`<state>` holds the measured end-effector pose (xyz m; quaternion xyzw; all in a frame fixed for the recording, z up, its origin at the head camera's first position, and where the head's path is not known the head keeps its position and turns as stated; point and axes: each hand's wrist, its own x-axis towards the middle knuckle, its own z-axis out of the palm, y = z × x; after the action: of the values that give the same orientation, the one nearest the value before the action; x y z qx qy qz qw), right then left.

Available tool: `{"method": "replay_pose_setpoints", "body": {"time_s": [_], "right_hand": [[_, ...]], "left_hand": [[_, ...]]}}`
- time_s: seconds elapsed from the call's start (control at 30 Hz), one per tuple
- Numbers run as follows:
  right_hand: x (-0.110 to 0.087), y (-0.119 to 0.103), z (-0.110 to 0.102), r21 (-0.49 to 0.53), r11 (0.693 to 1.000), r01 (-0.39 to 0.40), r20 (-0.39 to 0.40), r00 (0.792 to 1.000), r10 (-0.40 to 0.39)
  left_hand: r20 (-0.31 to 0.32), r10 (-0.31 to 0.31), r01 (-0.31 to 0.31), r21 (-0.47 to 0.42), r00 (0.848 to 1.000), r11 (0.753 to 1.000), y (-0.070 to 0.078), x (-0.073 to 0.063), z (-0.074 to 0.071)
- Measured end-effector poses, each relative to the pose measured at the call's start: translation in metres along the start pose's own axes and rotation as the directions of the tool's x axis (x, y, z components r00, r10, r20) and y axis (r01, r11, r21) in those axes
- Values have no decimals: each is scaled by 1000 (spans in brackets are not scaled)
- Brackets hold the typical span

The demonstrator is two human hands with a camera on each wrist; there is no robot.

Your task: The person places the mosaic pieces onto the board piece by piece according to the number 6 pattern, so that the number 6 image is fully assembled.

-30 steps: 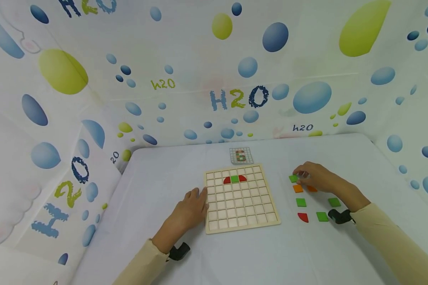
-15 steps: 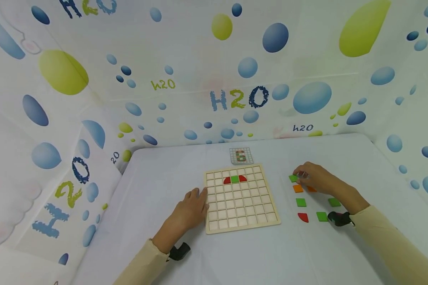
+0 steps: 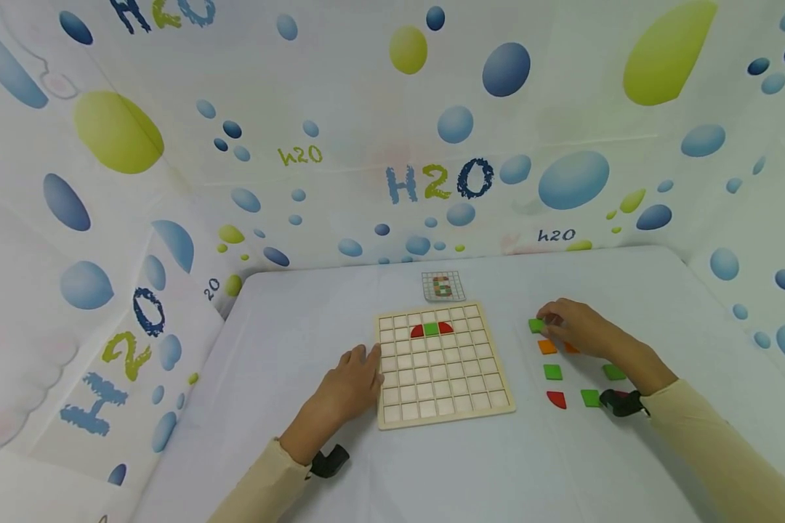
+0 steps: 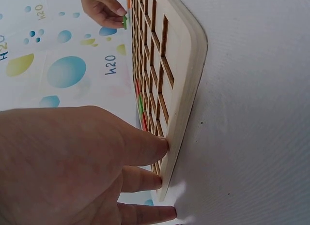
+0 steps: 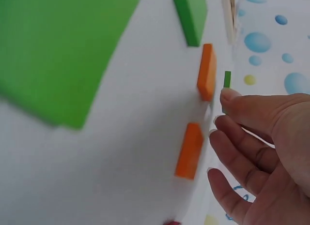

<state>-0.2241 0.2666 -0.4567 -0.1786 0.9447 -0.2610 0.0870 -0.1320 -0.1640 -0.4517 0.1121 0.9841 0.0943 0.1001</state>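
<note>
My right hand [image 3: 581, 327] pinches a green square tile [image 3: 535, 325] between thumb and fingers, just beyond the loose tiles. In the right wrist view this green tile [image 5: 227, 79] sticks up past the thumb tip. My left hand [image 3: 349, 383] rests at the left edge of a wooden grid board [image 3: 446, 419]. In the left wrist view its thumb [image 4: 154, 146] and a finger touch the board's rim, fingers fairly straight. Within the board's upper rows lie a red quarter-round tile [image 3: 417, 331], a green square [image 3: 431, 329] and another red quarter-round [image 3: 445, 327].
Near my right hand lie orange tiles [image 3: 546, 347], green squares [image 3: 552, 372] and a red quarter-round tile [image 3: 556, 399]; the wrist strap partly covers another red piece. Behind the board is a small gridded card [image 3: 443, 286] with a coloured figure. A patterned cloth hangs behind the table.
The green tile in my right hand has shifted slightly up and left, off its earlier spot. My left hand and the board stay put.
</note>
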Motion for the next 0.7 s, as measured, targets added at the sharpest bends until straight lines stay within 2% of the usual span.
{"method": "replay_pose_setpoints", "body": {"time_s": [0.2,0.4,0.7], "right_hand": [[1,-13,-1,-15,999,40,-48,998,-41],[1,-35,-3,-1,998,66,-50,997,-66],[6,-57,-1,5,984,178,-63,982,-177]], "left_hand": [[-11,4,-4,2,1000,1000,1,-1,-1],[-14,7,-7,7,1000,1000,1,-1,-2],[-12,10,-10,4,1000,1000,2,-1,-2]]}}
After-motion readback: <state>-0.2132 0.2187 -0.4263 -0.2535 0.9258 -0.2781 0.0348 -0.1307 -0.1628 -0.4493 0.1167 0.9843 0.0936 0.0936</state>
